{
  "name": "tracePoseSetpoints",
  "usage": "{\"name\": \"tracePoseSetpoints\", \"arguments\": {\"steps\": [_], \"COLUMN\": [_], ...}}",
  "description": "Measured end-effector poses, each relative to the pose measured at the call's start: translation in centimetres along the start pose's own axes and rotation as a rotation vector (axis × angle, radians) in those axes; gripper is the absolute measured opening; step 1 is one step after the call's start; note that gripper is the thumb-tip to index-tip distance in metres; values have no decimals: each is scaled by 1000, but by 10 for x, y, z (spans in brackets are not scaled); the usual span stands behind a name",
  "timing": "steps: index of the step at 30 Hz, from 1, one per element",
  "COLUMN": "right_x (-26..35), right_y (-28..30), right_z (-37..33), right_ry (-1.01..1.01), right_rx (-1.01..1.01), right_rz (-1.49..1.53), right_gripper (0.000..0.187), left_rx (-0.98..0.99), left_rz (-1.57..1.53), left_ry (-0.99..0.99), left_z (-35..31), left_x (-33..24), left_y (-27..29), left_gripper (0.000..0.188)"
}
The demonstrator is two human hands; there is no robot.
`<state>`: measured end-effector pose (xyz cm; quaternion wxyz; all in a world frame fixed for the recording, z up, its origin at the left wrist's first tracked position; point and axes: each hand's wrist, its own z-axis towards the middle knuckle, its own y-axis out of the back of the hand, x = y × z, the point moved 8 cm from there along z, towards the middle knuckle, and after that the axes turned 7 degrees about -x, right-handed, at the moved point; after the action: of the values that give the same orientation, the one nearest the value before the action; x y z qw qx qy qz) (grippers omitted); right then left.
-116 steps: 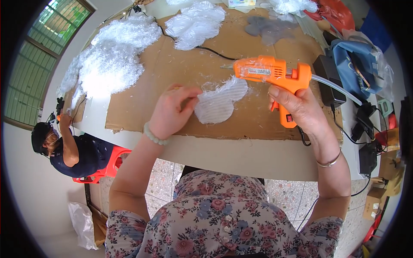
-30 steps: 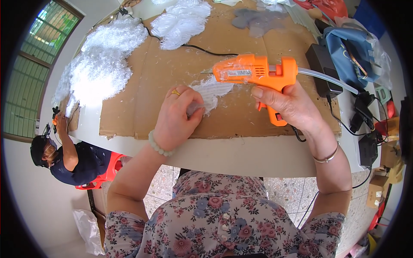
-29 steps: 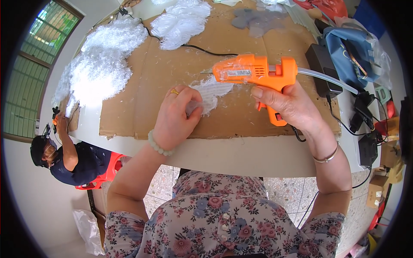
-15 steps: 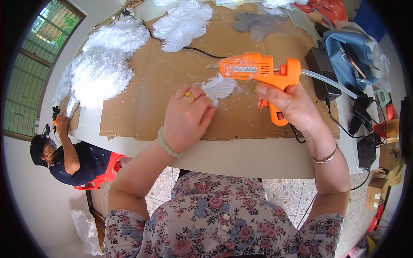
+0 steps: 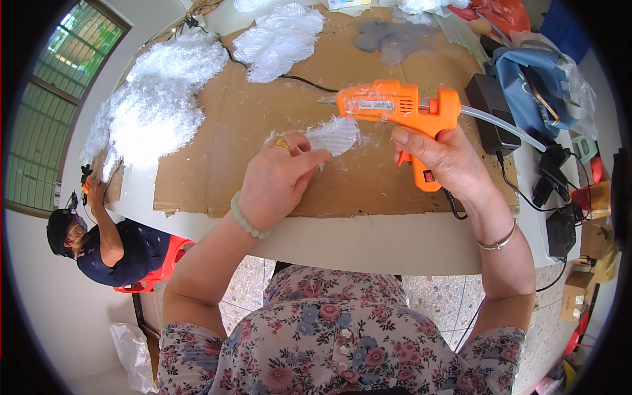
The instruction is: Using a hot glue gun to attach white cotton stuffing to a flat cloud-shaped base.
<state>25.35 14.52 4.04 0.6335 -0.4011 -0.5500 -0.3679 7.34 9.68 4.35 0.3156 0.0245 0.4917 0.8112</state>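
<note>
An orange hot glue gun (image 5: 378, 100) is in my right hand (image 5: 447, 158), its metal nozzle pointing left and a long clear glue stick feeding out of its rear. My fingers wrap round the handle near the trigger. Below the nozzle, a small white ribbed piece with frayed, feathery edges (image 5: 337, 136) lies over the brown cardboard (image 5: 368, 187). My left hand (image 5: 280, 174) is closed on the left end of this white piece, with thumb and fingers pinched together. The nozzle is apart from the piece.
A large fluffy white heap (image 5: 155, 99) lies at the left, and a stack of white ribbed pieces (image 5: 280, 41) at the back. A black cord crosses the cardboard. At right are a black box (image 5: 490, 108) and a blue bag (image 5: 530, 82). Another person (image 5: 122, 247) works at far left.
My left hand has shifted slightly left, and its grip on the white piece has changed, leaving more of the piece showing. The glue gun has barely moved.
</note>
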Motion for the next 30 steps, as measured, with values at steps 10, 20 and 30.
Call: {"name": "tracePoseSetpoints", "arguments": {"steps": [10,20,30], "right_x": [1,-1,-9], "right_y": [-2,0,1], "right_z": [-1,-2,-1], "right_ry": [6,42,-28], "right_rx": [-4,-35,-43], "right_rz": [-6,-16,-70], "right_gripper": [25,25,34], "left_rx": [-1,-6,-1], "left_rz": [-39,-272,-37], "left_ry": [-79,163,-87], "left_z": [-5,-1,-9], "left_x": [9,34,21], "left_y": [2,25,13], "left_gripper": [23,24,34]}}
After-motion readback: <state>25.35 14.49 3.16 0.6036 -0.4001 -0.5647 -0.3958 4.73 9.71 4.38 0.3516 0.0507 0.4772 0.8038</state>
